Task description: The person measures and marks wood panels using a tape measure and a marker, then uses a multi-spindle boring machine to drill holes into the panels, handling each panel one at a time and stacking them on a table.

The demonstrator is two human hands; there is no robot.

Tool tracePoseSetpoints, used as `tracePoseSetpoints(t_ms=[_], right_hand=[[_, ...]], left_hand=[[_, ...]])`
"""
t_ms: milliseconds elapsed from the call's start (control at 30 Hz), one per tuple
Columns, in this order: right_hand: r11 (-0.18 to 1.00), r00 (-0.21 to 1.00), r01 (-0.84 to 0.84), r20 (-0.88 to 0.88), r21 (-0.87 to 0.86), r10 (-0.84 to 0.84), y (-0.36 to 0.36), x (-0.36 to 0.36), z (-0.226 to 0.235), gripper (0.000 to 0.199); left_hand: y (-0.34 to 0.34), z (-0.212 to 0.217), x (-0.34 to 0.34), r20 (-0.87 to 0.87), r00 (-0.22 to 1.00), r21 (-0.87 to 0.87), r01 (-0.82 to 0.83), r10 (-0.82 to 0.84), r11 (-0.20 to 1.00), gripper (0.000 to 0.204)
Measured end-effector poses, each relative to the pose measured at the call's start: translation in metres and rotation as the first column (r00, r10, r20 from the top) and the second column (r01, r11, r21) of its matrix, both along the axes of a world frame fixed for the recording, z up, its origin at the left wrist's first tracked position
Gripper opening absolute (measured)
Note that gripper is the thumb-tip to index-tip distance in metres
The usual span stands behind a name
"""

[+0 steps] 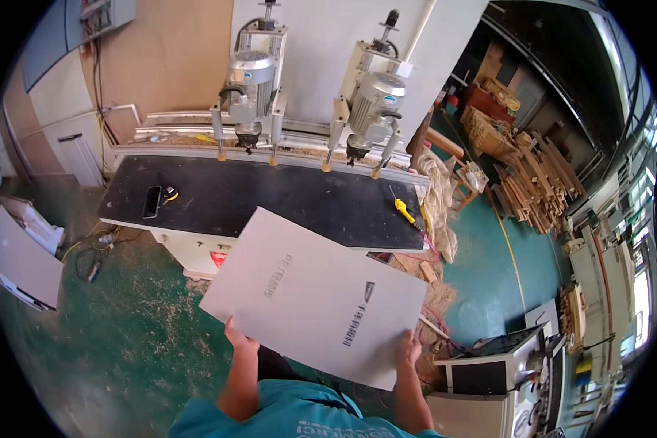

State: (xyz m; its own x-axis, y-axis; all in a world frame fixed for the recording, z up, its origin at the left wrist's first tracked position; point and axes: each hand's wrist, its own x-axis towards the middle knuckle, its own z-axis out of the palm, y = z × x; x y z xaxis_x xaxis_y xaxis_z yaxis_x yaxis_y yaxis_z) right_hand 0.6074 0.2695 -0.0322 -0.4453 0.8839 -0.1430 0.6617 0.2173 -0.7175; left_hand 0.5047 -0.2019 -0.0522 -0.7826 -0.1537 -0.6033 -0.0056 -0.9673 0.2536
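Note:
A large pale grey rectangular panel (pixel 310 292) with dark printing on its face is held up in front of me, tilted, its far corner overlapping the front edge of a black-topped machine table (pixel 226 186). My left hand (pixel 239 337) grips the panel's near left edge, the fingers partly hidden beneath it. At the near right edge my right hand (pixel 409 348) is closed on the same panel. Two drilling heads with silver motors, a left one (pixel 252 87) and a right one (pixel 376 109), stand over the back of the table.
On the tabletop lie a phone (pixel 152 202), a small yellow-and-black tool (pixel 169 193) and a yellow air gun (pixel 404 211) with a red hose. Panels (pixel 25 255) lean at the left. Stacked timber (pixel 540 182) fills the right background. A white machine (pixel 496 372) stands near right. Sawdust covers the floor.

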Motion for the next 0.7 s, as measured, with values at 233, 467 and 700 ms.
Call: tracePoseSetpoints(t_ms=[233,467,700], right_hand=[[0.988,0.957,-0.152,0.248,-0.013,0.151,-0.028,-0.169,-0.014,0.058],[0.746,0.705,-0.660,0.412,0.085,0.577,0.025,-0.315,0.001,0.043],[0.448,0.629,-0.759,0.355,0.472,0.692,0.167,-0.491,0.029,0.068]], left_hand=[[-0.019,-0.043,-0.115,0.190,0.982,-0.120,0.019,0.004,0.993,0.048],[-0.038,-0.083,-0.190,0.362,0.927,-0.429,0.075,0.095,0.900,0.044],[0.038,-0.083,-0.186,0.481,0.874,-0.515,0.223,0.063,0.828,0.054]])
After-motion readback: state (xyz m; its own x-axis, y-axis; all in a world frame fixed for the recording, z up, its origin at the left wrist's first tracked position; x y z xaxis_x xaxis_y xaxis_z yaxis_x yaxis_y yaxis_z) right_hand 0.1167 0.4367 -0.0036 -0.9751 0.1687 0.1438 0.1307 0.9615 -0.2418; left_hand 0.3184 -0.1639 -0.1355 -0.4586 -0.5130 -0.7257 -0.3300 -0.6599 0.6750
